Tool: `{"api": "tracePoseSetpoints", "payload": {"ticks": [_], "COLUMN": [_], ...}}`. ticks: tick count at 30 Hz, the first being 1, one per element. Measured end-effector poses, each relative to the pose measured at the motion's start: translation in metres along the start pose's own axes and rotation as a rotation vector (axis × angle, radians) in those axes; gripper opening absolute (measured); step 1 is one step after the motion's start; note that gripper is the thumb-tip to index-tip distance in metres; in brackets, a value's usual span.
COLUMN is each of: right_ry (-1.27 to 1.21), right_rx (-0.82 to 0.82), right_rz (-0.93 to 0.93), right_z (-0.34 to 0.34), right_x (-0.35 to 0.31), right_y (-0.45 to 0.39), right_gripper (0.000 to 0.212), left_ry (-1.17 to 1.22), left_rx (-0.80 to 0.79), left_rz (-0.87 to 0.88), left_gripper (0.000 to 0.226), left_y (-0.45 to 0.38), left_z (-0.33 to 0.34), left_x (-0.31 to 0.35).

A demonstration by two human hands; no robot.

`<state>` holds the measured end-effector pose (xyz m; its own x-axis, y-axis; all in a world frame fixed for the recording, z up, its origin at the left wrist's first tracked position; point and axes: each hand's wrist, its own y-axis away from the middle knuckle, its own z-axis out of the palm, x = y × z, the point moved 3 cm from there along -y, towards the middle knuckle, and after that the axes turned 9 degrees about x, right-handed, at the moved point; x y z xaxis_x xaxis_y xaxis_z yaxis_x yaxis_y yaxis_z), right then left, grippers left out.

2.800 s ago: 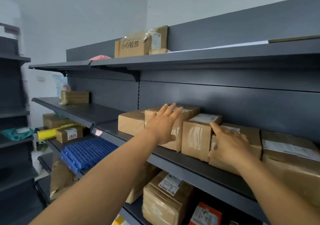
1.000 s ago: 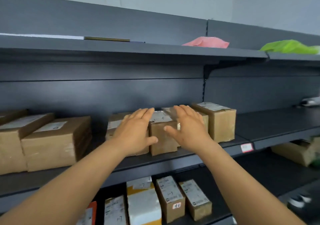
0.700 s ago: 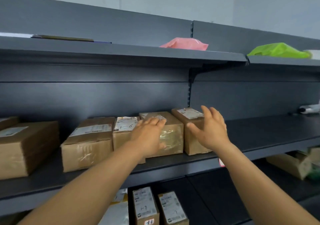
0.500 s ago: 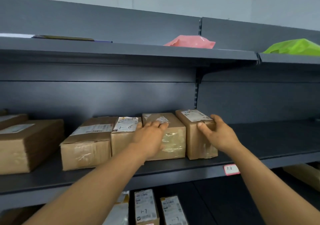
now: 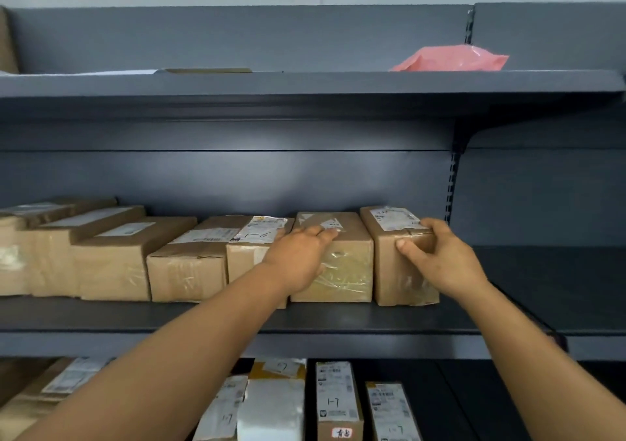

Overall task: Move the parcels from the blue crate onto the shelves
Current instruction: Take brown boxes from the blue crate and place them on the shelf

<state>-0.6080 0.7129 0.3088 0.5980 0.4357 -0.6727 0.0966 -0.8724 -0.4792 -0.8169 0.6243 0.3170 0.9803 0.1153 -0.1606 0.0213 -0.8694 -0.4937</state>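
Several brown cardboard parcels stand in a row on the middle shelf [image 5: 338, 318]. My right hand [image 5: 440, 257] grips the rightmost parcel [image 5: 389, 271] at its right front corner, thumb on the front face, fingers over the top edge. My left hand [image 5: 298, 257] lies with straight fingers on the taped parcel [image 5: 345, 267] beside it, fingertips on its top label. A parcel marked "1-6" [image 5: 250, 240] sits just left of that hand. The blue crate is out of view.
The middle shelf is bare to the right of the rightmost parcel. A pink bag [image 5: 450, 59] lies on the top shelf [image 5: 305, 83]. More labelled parcels [image 5: 335, 403] stand on the shelf below. A slotted upright [image 5: 452, 183] divides the bays.
The view has shifted along the shelf. My right hand has closed round the corner of the rightmost parcel, and my left hand has slid further onto the taped parcel's top.
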Motion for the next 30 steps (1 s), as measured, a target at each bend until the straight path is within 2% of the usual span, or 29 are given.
{"api": "tracePoseSetpoints", "payload": {"ticks": [24, 26, 30], "right_ry": [0.044, 0.1, 0.258], "right_rx": [-0.068, -0.041, 0.02], "right_rz": [-0.017, -0.075, -0.307], "right_z": [0.012, 0.01, 0.01], "right_x": [-0.006, -0.008, -0.025], "right_y": [-0.003, 0.003, 0.031], "right_gripper": [0.072, 0.077, 0.083], "left_ry": [-0.016, -0.02, -0.016], "left_rx": [-0.004, 0.007, 0.056], "left_rz": [-0.055, -0.07, -0.066], "left_gripper": [0.063, 0.067, 0.075], "left_y": [0.004, 0.008, 0.03], "left_z": [-0.005, -0.007, -0.014], "left_x": [-0.005, -0.003, 0.003]}}
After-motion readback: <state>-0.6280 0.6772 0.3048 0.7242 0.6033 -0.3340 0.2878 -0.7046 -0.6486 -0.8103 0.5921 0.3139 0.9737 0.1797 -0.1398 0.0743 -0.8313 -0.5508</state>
